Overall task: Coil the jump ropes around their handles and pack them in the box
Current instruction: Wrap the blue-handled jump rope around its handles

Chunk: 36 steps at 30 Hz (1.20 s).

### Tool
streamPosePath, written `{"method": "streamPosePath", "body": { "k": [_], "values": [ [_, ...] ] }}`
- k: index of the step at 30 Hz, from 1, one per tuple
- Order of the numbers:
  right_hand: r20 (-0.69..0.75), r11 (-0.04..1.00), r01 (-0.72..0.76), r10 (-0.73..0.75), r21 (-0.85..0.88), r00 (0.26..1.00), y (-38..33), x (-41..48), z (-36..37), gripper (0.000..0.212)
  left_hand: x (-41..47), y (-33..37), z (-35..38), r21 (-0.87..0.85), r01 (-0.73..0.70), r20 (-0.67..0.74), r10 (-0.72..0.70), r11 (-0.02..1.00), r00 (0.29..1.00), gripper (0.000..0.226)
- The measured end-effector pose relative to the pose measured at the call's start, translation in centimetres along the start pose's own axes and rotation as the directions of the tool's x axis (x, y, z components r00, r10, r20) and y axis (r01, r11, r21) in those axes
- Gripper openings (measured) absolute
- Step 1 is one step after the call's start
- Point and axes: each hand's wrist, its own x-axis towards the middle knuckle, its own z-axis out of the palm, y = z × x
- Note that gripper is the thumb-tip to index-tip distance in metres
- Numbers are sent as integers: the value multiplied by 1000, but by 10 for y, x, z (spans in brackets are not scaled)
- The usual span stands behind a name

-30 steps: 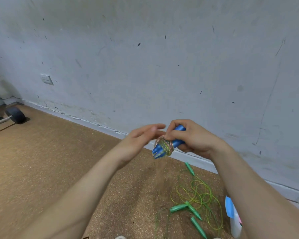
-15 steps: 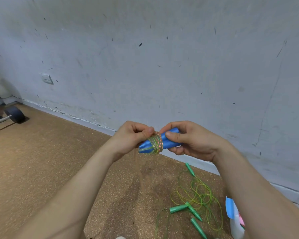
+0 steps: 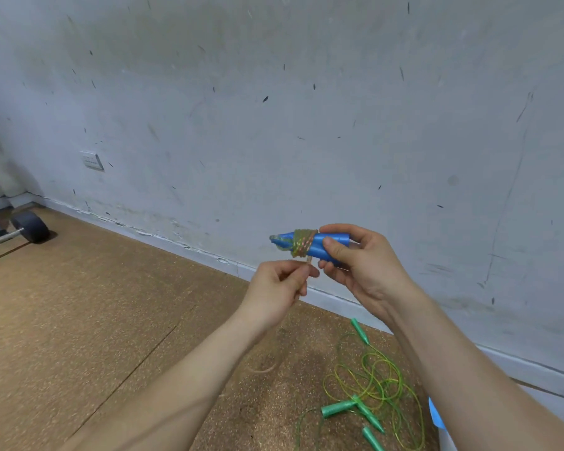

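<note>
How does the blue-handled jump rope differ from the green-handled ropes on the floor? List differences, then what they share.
The blue-handled rope is held up in the right hand; the green-handled ropes lie on the floor. The blue one's cord is coiled round its handles; the green cords sprawl loose. Both have tapered handles.

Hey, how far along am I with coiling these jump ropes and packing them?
Done: the rope is wound in a tight coil around the blue handles. In hand: your right hand grips the handles while your left hand pinches the loose rope end. Left: the green-handled ropes lie uncoiled on the floor, and nothing is visibly packed yet.
</note>
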Motion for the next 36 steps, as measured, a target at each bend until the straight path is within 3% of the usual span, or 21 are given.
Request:
{"method": "streamPosePath", "body": {
  "k": [1,2,4,6,8,12,14,16,19,24,27,29,32,36],
  "values": [
    [-48,994,41,-46,-101,998,3,3,-2,14,0,1,1,269,-99,-16,108,958,994,21],
    [-91,970,89,-113,-227,989,7,5,-3,15,-2,2,2,529,-191,24,211,827,977,21],
    [-138,869,175,-265,-462,954,13,8,-4,16,-8,8,3,837,-274,136,306,474,942,32],
    [-107,753,231,-371,-616,922,14,9,-3,18,-12,16,2,917,-305,194,379,259,905,30],
    [-49,658,273,-426,-702,903,14,8,-3,19,-15,25,-1,932,-340,250,453,128,856,20],
    [45,492,293,-456,-820,889,14,5,0,18,-12,25,-5,894,-447,342,586,38,735,23],
    [85,448,269,-390,-853,917,14,5,0,18,-12,25,-6,863,-498,347,613,87,709,23],
    [136,429,258,-294,-866,946,11,5,-3,20,-6,25,-15,838,-485,243,622,252,744,22],
    [251,393,320,-218,-862,943,5,4,-4,30,-5,32,-30,784,-394,119,507,479,853,18],
    [378,332,406,-149,-851,914,0,0,1,35,-5,35,-35,638,-285,58,323,716,944,3],
    [406,339,408,-80,-848,910,-6,-1,0,36,-3,36,-38,549,-225,8,263,805,965,4],
    [435,402,413,-39,-818,900,-8,-3,0,35,-3,38,-41,476,-187,-8,217,860,976,8],
    [442,594,361,-12,-718,897,-11,-4,-4,31,-2,38,-45,309,-125,54,114,943,992,10],
    [430,892,173,27,-419,902,-14,-6,-7,26,-1,31,-39,-131,27,118,-12,991,993,15]
  ]
}}
